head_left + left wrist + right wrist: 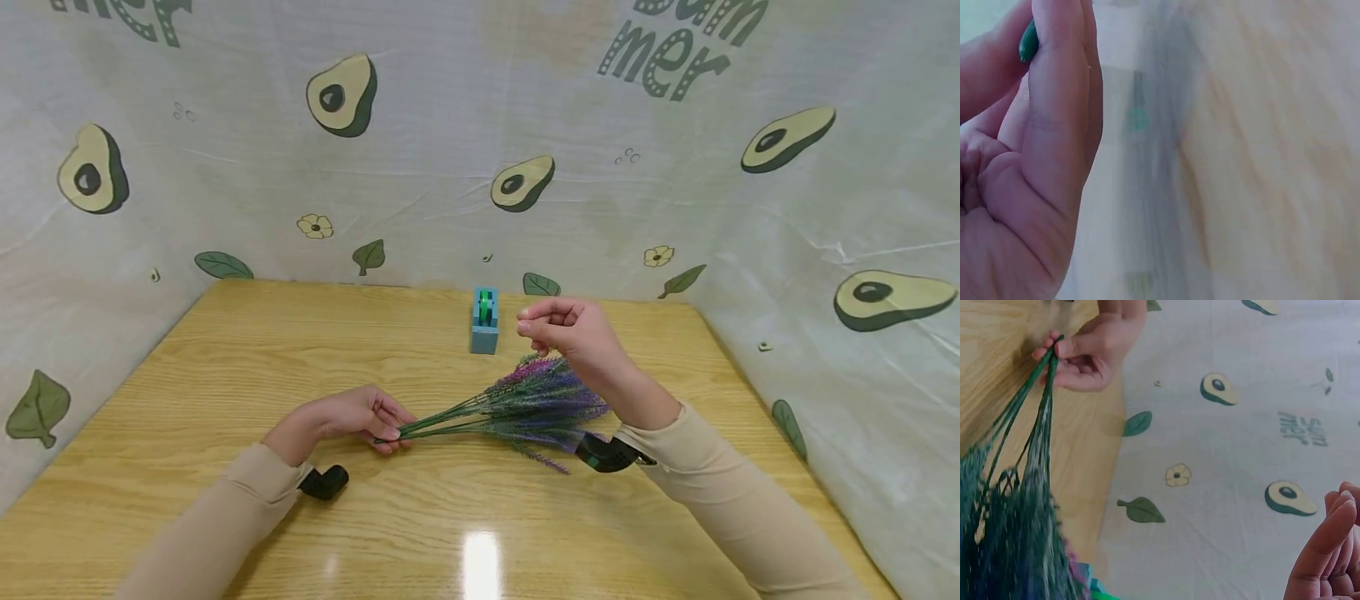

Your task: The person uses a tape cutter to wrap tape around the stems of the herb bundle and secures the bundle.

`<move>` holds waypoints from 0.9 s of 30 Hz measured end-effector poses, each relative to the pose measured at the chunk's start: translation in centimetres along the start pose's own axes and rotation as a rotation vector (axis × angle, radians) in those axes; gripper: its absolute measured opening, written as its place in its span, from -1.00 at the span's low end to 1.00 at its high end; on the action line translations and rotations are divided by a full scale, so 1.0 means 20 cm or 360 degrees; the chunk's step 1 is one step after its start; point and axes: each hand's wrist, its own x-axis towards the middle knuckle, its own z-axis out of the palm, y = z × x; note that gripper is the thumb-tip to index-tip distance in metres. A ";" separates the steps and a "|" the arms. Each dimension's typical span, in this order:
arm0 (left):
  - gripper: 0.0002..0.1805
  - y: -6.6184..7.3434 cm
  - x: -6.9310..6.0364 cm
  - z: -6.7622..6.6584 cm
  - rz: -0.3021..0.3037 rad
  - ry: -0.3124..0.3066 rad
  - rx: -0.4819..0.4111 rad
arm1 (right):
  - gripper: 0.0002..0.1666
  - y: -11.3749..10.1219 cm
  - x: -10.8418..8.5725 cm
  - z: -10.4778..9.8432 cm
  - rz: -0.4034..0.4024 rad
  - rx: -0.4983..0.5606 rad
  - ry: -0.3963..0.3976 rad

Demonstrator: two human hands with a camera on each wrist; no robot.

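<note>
In the head view, my left hand (371,417) pinches the green stem ends of a lavender bunch (551,400) between thumb and fingers. Purple and pink blooms spread out to the right. A green stem tip (1029,41) shows between the left fingers (1060,94) in the left wrist view. My right hand (573,333) is raised above the blooms, beside a blue tape dispenser (484,337) with a green roll (484,307). Its fingers are curled, thumb close to the index finger; nothing is visible between them. The right wrist view shows these curled fingers (1329,550) at the edge.
A wooden table (337,333) lies beneath everything. Behind it and along both sides hangs a pale cloth (435,100) printed with avocados, leaves and lettering. Black wrist cameras sit at the left cuff (325,482) and the right cuff (607,452).
</note>
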 end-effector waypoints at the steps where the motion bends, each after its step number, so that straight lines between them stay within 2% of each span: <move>1: -0.59 0.01 0.02 0.01 -0.0003 0.0006 -0.0003 | -0.79 0.00 0.00 0.00 0.0004 -0.0005 0.0003; 12: -0.63 0.10 0.21 0.07 0.0033 0.0003 0.0014 | -0.83 0.07 -0.06 0.02 0.0017 -0.0033 -0.0049; 20: -0.65 0.17 0.30 0.13 0.0011 0.0020 0.0030 | -0.88 0.12 -0.11 0.05 0.0062 -0.0040 -0.0023; 27: -0.66 0.21 0.35 0.16 0.0018 0.0033 0.0023 | -0.88 0.17 -0.16 0.07 0.0064 -0.0057 -0.0013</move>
